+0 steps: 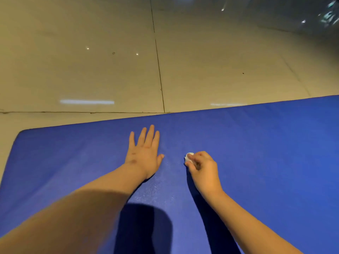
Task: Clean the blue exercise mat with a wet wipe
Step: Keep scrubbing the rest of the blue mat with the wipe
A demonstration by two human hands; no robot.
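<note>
So the biggest thing here is the glossy beige tiled floor (82,70), which fills the whole far half of the view, with dark grout lines and a few ceiling lights reflected in it. Lying flat on it is the blue exercise mat (266,153), which takes up the near half. Its far edge runs at a slant from left to right and its rounded far-left corner is in view.

There's a slightly shiny, speckled patch (156,195) on the mat between the two forearms. It looks damp to me, though I can't say for sure.

The left hand (145,153) is pressed palm-down on the mat with its fingers straight and spread, holding nothing, so I'd guess it's bracing or pinning the mat.

Just right of it and a bit nearer, the right hand (203,167) has its fingers curled round a small white wet wipe (189,156). The wipe is balled up, pokes out at the fingertips and sits right on the mat surface.

Step-wise, this reads as mid-scrub around the middle of the mat. Most of the blue to the right and left looks dry and matte, so I'd say plenty is left. The next move probably calls for dragging the wipe in steady strokes toward the unwiped areas, with enough pressure to keep it flat against the mat and the other hand stopping the mat from sliding.
</note>
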